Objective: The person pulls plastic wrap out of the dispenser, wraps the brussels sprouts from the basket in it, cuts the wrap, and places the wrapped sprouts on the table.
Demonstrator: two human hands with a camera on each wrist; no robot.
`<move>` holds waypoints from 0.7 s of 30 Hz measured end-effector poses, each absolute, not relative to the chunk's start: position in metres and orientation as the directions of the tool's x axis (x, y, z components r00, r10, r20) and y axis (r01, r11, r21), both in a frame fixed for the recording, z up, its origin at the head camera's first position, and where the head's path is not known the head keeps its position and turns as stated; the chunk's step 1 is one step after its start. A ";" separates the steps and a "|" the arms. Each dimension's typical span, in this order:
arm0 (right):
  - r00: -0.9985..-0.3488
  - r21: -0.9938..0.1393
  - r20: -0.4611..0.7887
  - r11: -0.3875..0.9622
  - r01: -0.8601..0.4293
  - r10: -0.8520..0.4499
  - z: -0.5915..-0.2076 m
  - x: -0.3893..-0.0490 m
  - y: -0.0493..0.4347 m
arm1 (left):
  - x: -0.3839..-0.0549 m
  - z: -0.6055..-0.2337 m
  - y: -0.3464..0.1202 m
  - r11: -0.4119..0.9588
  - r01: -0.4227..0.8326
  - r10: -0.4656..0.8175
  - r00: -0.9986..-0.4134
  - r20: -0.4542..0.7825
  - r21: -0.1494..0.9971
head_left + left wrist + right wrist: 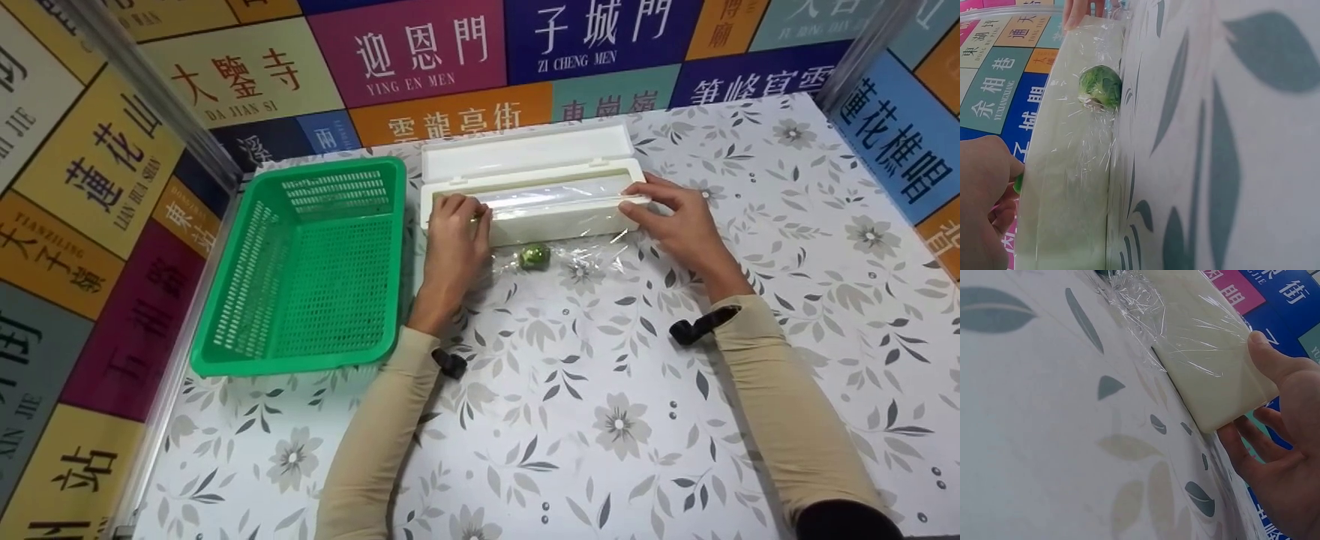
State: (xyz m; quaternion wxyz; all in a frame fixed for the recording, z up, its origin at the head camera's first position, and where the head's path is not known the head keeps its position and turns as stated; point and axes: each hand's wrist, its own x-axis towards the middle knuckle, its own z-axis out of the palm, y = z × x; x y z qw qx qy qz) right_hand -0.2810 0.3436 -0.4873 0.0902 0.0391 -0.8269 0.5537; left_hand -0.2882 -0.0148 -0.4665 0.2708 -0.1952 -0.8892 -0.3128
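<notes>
A white cling film box [536, 214] stands on the table with its lid [529, 150] tipped back and a film roll [529, 196] inside. From its front edge, clear cling film [592, 255] hangs down onto the table. A green Brussels sprout [534, 257] lies against the box's front, with film about it. At the box's left end, my left hand [457, 229] pinches a small green piece [1018, 183] on the front edge, mostly covered by the fingers. My right hand [679, 217] grips the right end, thumb on the front edge and fingers around the end.
A green plastic basket [397, 270] with slotted sides stands left of the box, close to my left forearm. Behind the table [570, 435] rise panels [420, 52] printed with coloured blocks of characters. A floral cover lies over the table.
</notes>
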 end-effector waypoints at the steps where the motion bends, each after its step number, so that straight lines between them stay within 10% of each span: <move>1: -0.981 -0.908 0.192 0.386 -0.164 0.036 -0.489 -0.282 0.344 | -0.288 -0.467 -0.016 0.732 0.511 0.174 -0.780 0.601 0.451; 21: -0.984 -0.920 0.173 0.363 -0.145 0.046 -0.489 -0.281 0.343 | -0.283 -0.472 -0.023 0.739 0.434 0.054 -0.800 0.598 0.515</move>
